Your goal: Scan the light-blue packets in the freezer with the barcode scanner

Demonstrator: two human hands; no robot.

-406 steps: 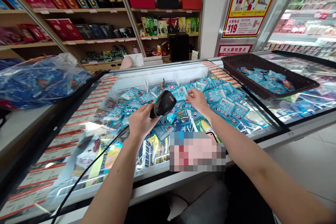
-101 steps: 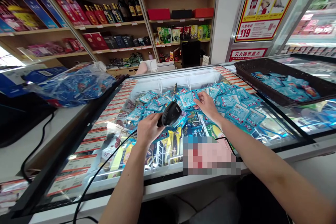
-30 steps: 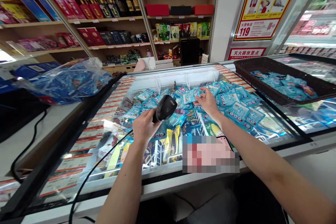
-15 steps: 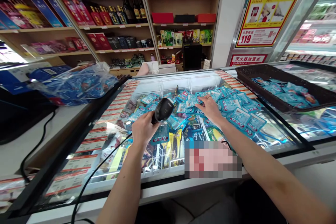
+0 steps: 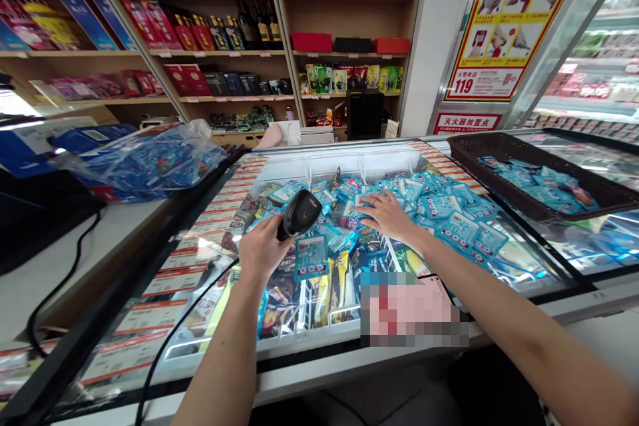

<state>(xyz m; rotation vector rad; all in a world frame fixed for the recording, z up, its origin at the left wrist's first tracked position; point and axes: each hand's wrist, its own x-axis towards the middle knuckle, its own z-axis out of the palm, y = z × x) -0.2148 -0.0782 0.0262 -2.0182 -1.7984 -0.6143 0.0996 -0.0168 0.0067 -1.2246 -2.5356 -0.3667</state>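
Observation:
My left hand [image 5: 262, 246] is wrapped round the handle of a black barcode scanner [image 5: 303, 213], its head tilted over the freezer's glass top. My right hand [image 5: 387, 214] lies palm down over a pile of blue snack packets [image 5: 442, 205], fingers spread; whether they touch the packet below I cannot tell. One blue packet [image 5: 311, 256] lies apart from the pile, just below the scanner. A pink phone-like object [image 5: 424, 309], partly blurred out, rests by the front edge under my right forearm.
A dark brown basket [image 5: 544, 206] holding more blue packets stands at the right. At the left sits a clear plastic bag [image 5: 144, 160] of blue packs. The scanner's black cable [image 5: 172, 329] runs down across the glass. Shelves [image 5: 219, 53] of boxes and bottles line the back.
My right hand has loosened from the packet it was pinching and its fingers have spread. The left hand and scanner have shifted slightly left, uncovering the separate packet.

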